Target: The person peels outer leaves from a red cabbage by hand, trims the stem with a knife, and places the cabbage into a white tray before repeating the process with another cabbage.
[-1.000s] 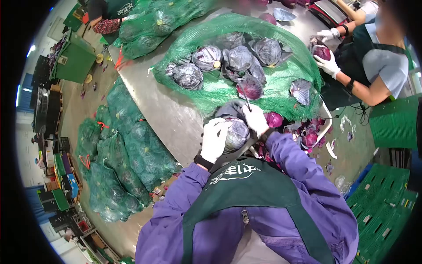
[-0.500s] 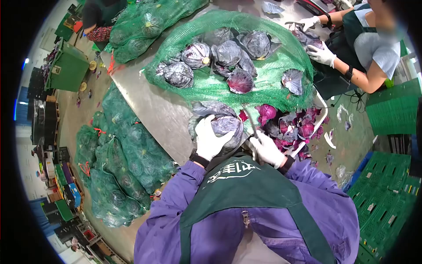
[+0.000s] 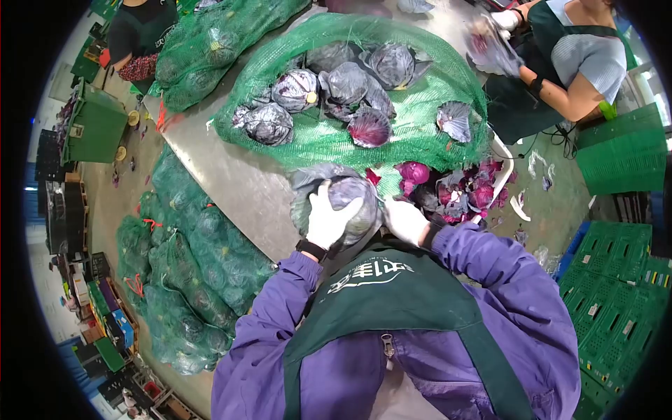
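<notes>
A red cabbage (image 3: 353, 196) with loose outer leaves lies at the near edge of the metal table (image 3: 241, 183). My left hand (image 3: 329, 215), in a white glove, grips the cabbage from its left side, thumb and fingers spread around it. My right hand (image 3: 406, 221), also gloved, is closed at the cabbage's right side; what it holds is hidden. Beyond them is an open green mesh bag (image 3: 420, 133) with several cabbages (image 3: 295, 91) and loose leaves (image 3: 453, 120) on it.
Right of my hands stands a white-rimmed container (image 3: 505, 183) of purple leaves. Full mesh bags (image 3: 210, 245) lie on the floor at left. A co-worker (image 3: 584, 59) handles a blurred cabbage at upper right; another person (image 3: 140, 35) stands upper left. Green crates (image 3: 609, 294) are stacked at right.
My right hand has moved left and up against the cabbage, and the blade seen near it is no longer distinct. The co-worker's hands and cabbage have shifted. The whole view has moved slightly.
</notes>
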### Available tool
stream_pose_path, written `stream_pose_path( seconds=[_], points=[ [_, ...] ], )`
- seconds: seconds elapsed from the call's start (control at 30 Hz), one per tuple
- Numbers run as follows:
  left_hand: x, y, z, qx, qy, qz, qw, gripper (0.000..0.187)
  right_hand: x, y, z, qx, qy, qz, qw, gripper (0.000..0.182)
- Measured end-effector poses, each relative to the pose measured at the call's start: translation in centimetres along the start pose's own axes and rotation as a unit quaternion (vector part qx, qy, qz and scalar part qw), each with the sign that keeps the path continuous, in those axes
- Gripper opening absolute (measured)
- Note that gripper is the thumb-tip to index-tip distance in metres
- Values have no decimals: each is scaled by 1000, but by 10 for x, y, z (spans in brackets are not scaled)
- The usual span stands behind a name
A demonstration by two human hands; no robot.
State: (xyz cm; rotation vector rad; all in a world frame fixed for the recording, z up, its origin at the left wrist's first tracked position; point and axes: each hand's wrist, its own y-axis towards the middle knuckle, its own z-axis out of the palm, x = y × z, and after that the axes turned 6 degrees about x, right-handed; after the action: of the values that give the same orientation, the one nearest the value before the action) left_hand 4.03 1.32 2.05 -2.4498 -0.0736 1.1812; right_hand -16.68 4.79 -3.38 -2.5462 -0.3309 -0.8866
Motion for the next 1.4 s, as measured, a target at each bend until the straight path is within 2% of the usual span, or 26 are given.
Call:
stream_pose_path(
  seconds=[0.1,0.2,0.23,0.27,0.33,0.37,0.4,0.43,0.47,0.53,0.57,0.6,0.63,0.67,0.7,0.73,0.77,0.8,0.83,0.87,0.93,0.97,1.07,1.13,1.17,1.4],
  points=[
    [-4,-2,6,-21,25,1,999,93,2,23,9,45,29,108,993,48],
    [6,-4,6,-35,-28,16,999,93,-3,30,14,18,23,85,996,46],
    [10,-7,9,-38,-3,46,998,91,-5,39,15,37,33,133,990,43],
    [-3,-18,9,-26,-15,19,999,90,-4,39,13,34,12,122,992,41],
    [26,-22,27,-110,-5,146,983,93,-12,39,19,16,-27,85,996,40],
    [32,-25,28,-108,-41,173,978,94,-6,33,16,13,-29,73,997,40],
    [42,-26,29,-99,-75,180,976,91,-2,30,19,9,-32,57,998,40],
    [52,-20,29,-91,-132,166,973,87,-5,30,22,-20,-36,-16,999,40],
    [59,-18,29,-82,-189,148,967,83,12,21,7,8,-41,-5,999,41],
    [58,-8,19,-83,-232,151,957,73,15,12,8,-103,6,-91,990,46],
    [51,-3,9,-74,-206,114,969,71,29,6,-4,-116,24,-71,990,56],
    [34,-2,-4,-67,-182,76,978,69,40,4,-16,-112,22,-73,991,56],
    [2,-7,-23,79,-291,109,947,63,50,3,-27,-157,57,-65,984,57],
    [-4,-8,-18,82,-257,-7,963,61,55,6,-34,-201,93,-57,973,59],
    [2,-6,-10,-8,-107,113,988,65,50,13,-38,-230,86,-18,969,61],
    [12,-2,-1,-95,48,229,968,68,41,19,-42,-279,131,-22,951,54],
    [23,-1,8,-63,-20,189,980,71,34,18,-52,-289,204,33,935,46],
    [45,13,15,-85,15,220,972,67,10,23,-48,-348,246,59,903,32],
    [46,10,16,-102,-46,190,975,65,-5,13,-62,-292,442,155,834,23],
    [49,8,18,-120,-108,157,974,63,-15,5,-71,-218,613,243,720,16],
    [57,18,18,-121,-152,131,972,62,-17,-1,-62,-321,622,169,694,18],
    [62,24,18,-124,-194,108,967,62,5,-8,-65,-319,593,142,726,21],
    [67,33,13,-76,-239,112,962,62,48,-17,-48,-144,455,49,877,34],
    [66,33,12,-72,-248,97,961,62,54,-3,-16,-137,304,-24,942,42],
    [66,34,12,-84,-259,86,958,62,58,-3,-15,-100,208,-9,973,47],
    [43,30,13,-149,-188,39,970,59,62,31,11,-159,104,-71,979,51]
  ],
)
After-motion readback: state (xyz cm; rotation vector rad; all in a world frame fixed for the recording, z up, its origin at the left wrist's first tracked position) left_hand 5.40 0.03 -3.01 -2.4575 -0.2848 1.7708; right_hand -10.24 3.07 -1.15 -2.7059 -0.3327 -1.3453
